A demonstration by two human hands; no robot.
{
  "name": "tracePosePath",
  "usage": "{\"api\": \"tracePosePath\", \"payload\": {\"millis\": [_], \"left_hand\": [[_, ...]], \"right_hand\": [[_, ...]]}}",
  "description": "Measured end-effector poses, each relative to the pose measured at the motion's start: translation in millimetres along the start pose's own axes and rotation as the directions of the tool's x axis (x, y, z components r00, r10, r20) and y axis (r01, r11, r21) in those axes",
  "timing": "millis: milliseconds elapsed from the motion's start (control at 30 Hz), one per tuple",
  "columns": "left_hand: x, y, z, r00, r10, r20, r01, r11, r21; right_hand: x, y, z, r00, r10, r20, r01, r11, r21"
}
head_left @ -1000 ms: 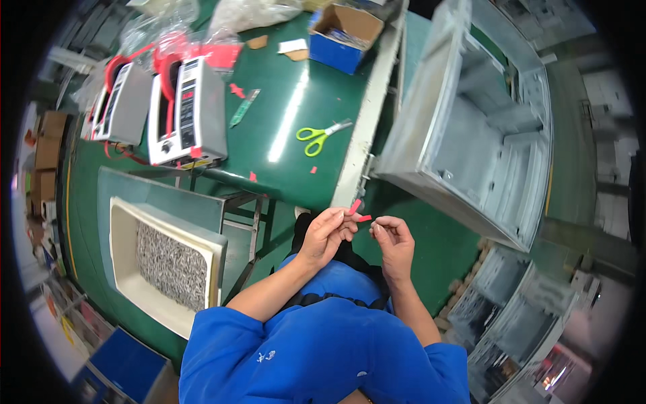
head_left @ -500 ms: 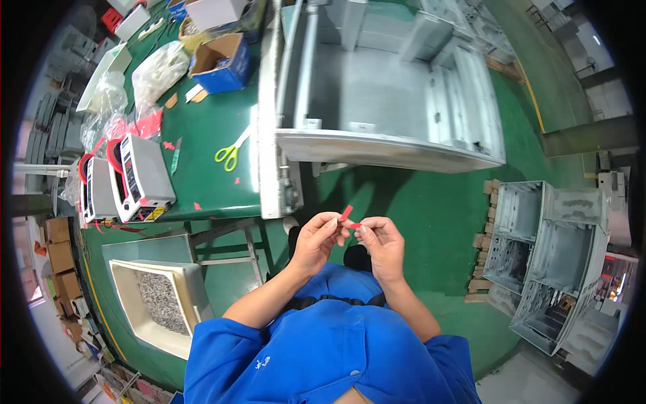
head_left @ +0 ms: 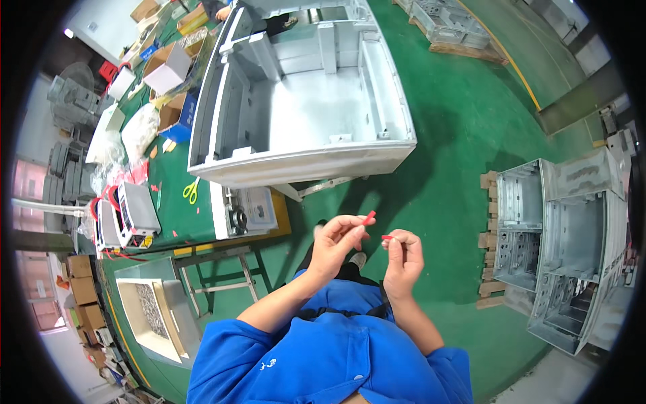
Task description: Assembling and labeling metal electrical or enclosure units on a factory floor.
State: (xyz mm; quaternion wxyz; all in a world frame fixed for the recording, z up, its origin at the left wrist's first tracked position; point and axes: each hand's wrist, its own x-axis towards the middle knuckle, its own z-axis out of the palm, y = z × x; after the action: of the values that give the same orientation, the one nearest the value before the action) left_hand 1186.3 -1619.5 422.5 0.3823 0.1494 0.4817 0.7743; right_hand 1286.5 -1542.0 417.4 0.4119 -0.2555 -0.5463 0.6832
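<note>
My left hand (head_left: 338, 241) pinches a small red strip (head_left: 368, 217) between thumb and fingers, held up in front of my chest. My right hand (head_left: 404, 254) sits just to its right and pinches a second small red piece (head_left: 387, 237) at its fingertips. The two pieces are close but apart. Both forearms come out of blue sleeves at the lower edge. Just ahead of my hands stands a large open grey metal cabinet shell (head_left: 303, 108) on a stand.
A green workbench (head_left: 176, 205) at the left carries yellow-handled scissors (head_left: 191, 190), white boxy units with red wires (head_left: 124, 215), plastic bags and cardboard boxes. A tray of small parts (head_left: 151, 310) sits lower left. Grey metal housings (head_left: 562, 236) are stacked on pallets at the right, on green floor.
My view has swung right and forward, so the grey cabinet now fills the top centre. My hands have moved slightly apart, each holding a red piece.
</note>
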Motion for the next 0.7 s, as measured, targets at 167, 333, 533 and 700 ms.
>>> {"api": "tracePosePath", "payload": {"millis": [167,333,533,700], "left_hand": [[47,15,7,0.999,-0.01,0.049,0.01,1.0,-0.001],[100,34,30,0.977,-0.138,0.16,0.148,0.987,-0.055],[149,49,43,0.935,-0.283,0.213,0.301,0.952,-0.053],[175,52,37,0.934,-0.298,0.195,0.319,0.944,-0.085]], "right_hand": [[53,-11,-18,0.994,-0.085,-0.073,0.089,0.994,0.06],[124,-28,-5,0.998,-0.042,0.049,0.039,0.997,0.065],[181,-35,10,0.988,-0.041,0.152,0.033,0.998,0.055],[213,-27,19,0.982,-0.022,0.186,0.016,0.999,0.034]]}}
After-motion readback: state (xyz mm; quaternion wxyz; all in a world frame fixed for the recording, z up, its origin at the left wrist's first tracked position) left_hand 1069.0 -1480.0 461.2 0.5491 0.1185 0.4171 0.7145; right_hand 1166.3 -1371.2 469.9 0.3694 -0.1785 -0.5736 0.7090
